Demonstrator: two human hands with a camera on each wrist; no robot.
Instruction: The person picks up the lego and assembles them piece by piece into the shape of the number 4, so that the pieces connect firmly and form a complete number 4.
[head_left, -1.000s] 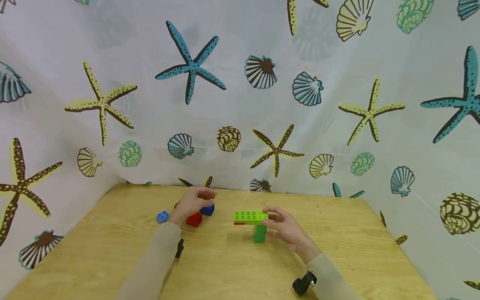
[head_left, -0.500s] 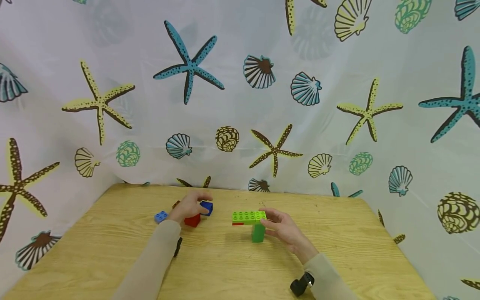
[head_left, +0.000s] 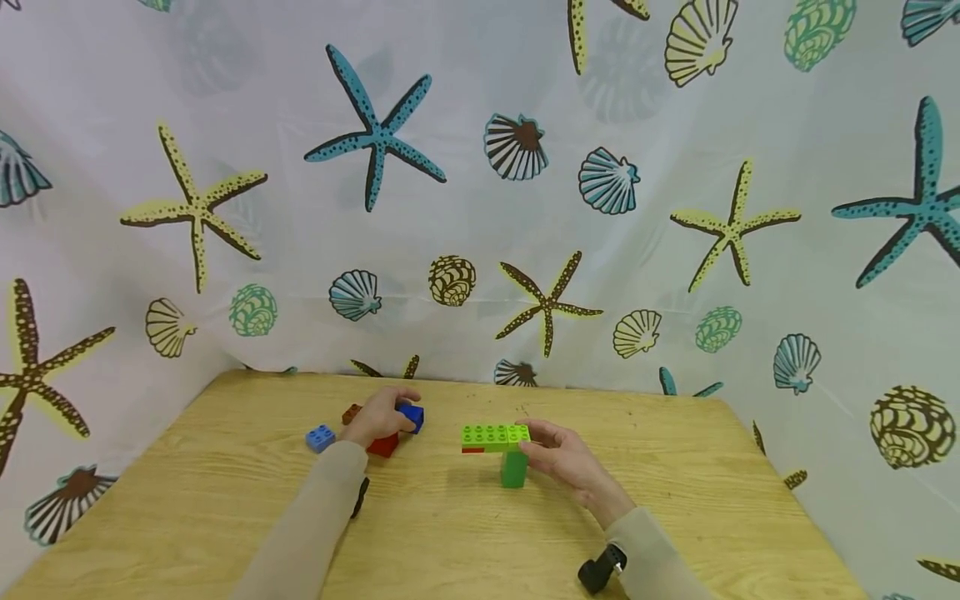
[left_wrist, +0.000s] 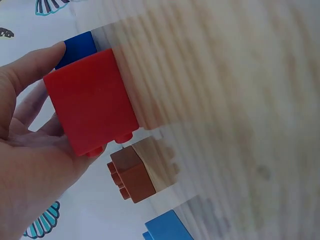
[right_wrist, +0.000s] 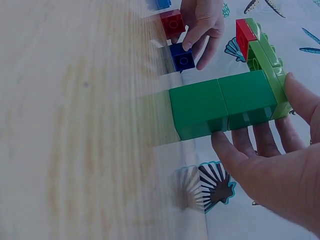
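At the left of the table my left hand pinches a dark blue brick, thumb on its near side and fingers reaching behind it. Right beside this hand stands a red brick, partly covering the blue one in the left wrist view. My right hand holds a built toy-brick structure: two green bricks stacked as a column, with lime green bricks across the top that jut out to the left. Under their far end sits a red piece. The right thumb lies at the lime top, the fingers along the column.
A brown brick lies behind the left wrist. Further left is a light blue brick. A shell-and-starfish patterned curtain encloses the wooden table at the back and sides.
My left hand has lowered onto the dark blue brick, and its thumb and fingers have closed on it. The right hand stays at the green structure, its fingers drawn slightly closer.
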